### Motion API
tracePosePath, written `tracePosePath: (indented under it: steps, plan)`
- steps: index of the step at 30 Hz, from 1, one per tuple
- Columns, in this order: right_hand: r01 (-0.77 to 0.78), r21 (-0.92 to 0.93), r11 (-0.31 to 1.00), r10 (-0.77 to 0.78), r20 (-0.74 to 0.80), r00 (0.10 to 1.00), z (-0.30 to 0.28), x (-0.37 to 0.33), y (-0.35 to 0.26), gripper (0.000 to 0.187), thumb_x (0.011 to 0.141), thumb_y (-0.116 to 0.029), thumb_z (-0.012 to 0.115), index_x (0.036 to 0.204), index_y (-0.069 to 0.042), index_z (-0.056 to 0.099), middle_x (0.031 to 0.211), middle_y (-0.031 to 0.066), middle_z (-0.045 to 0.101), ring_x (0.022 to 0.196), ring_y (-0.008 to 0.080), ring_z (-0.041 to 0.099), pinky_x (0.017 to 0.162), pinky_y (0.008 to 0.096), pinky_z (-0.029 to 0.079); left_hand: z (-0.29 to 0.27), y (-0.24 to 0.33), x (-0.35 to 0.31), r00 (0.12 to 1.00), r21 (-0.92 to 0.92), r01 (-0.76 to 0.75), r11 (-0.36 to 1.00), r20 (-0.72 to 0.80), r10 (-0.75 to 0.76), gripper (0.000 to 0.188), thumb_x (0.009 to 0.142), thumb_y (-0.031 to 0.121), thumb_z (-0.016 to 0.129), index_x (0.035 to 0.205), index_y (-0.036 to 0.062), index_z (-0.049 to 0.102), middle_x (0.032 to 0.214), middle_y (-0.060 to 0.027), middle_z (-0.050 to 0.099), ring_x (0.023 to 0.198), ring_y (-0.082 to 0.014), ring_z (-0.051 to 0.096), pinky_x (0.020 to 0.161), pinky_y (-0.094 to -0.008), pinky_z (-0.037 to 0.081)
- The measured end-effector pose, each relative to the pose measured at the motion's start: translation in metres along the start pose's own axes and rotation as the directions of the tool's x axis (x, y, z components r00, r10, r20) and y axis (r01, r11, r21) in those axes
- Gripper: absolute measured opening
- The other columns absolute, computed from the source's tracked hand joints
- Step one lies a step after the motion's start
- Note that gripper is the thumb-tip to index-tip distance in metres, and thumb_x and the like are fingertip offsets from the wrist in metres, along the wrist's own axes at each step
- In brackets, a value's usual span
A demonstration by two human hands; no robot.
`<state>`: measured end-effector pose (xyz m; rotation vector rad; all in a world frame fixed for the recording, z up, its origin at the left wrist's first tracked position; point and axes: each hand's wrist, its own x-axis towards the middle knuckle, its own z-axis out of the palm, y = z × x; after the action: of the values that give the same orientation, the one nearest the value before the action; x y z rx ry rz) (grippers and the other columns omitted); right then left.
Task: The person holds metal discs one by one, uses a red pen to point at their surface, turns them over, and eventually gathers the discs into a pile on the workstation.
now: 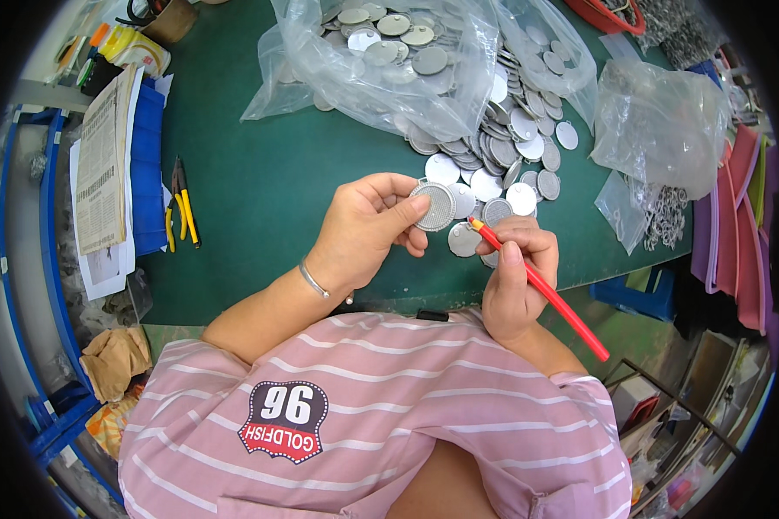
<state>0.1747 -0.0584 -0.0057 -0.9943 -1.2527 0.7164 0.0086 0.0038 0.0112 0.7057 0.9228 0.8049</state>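
My left hand (348, 232) pinches a round grey metal disc (435, 208) with a ridged rim and a textured face, between thumb and fingers. In my right hand (516, 290) is a slim red pencil-like stick (563, 310) with a yellowish tip. The tip points at the held disc from its right, a small gap apart. Just beyond both hands, a heap of similar silver-grey metal discs (523, 124) spreads over the green table (260, 199). More discs lie inside a clear plastic bag (389, 82) at the far side.
Pliers (184, 210) with yellow handles lie at the left, near a blue bin (150, 164) with papers (104, 173) against it. To the right are a clear bag (662, 121) and a pile of small metal rings (666, 216). A blue stool (639, 294) stands below the table's right edge.
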Motion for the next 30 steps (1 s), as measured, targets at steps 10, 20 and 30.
tracePosePath:
  steps: [10, 20, 30]
  plan:
    - [0.044, -0.079, 0.996, -0.041, 0.039, 0.998, 0.0011, 0.0014, -0.0038, 0.004, 0.085, -0.005, 0.049, 0.086, -0.001, 0.049, 0.074, 0.0102, 0.058, 0.074, 0.0186, 0.050, 0.068, 0.0303, 0.041, -0.0002, -0.0016, -0.0021, 0.998, 0.062, -0.061, 0.996, 0.025, 0.059, 0.018, 0.085, 0.007, 0.060, 0.098, -0.0047, 0.057, 0.079, -0.0103, 0.063, 0.058, -0.0110, 0.058, 0.052, -0.0230, 0.050]
    - [0.000, -0.051, 0.999, 0.001, 0.029, 1.000, 0.0036, 0.0018, -0.0030, 0.003, 0.086, -0.003, 0.048, 0.085, 0.000, 0.050, 0.076, 0.0104, 0.056, 0.072, 0.0188, 0.050, 0.068, 0.0307, 0.041, 0.0007, -0.0023, -0.0049, 0.996, 0.141, -0.086, 0.986, 0.048, 0.080, 0.015, 0.085, 0.007, 0.060, 0.095, -0.0045, 0.059, 0.081, -0.0102, 0.063, 0.058, -0.0103, 0.058, 0.052, -0.0222, 0.049]
    - [-0.014, -0.048, 0.999, 0.016, 0.046, 0.999, 0.0037, -0.0011, 0.0003, 0.002, 0.086, -0.003, 0.048, 0.085, -0.001, 0.048, 0.076, 0.0104, 0.056, 0.071, 0.0187, 0.050, 0.066, 0.0311, 0.042, -0.0020, 0.0005, -0.0031, 0.995, -0.101, 0.084, 0.991, 0.063, -0.078, 0.017, 0.086, 0.010, 0.059, 0.098, -0.0026, 0.056, 0.084, -0.0094, 0.062, 0.057, -0.0106, 0.057, 0.051, -0.0237, 0.050]
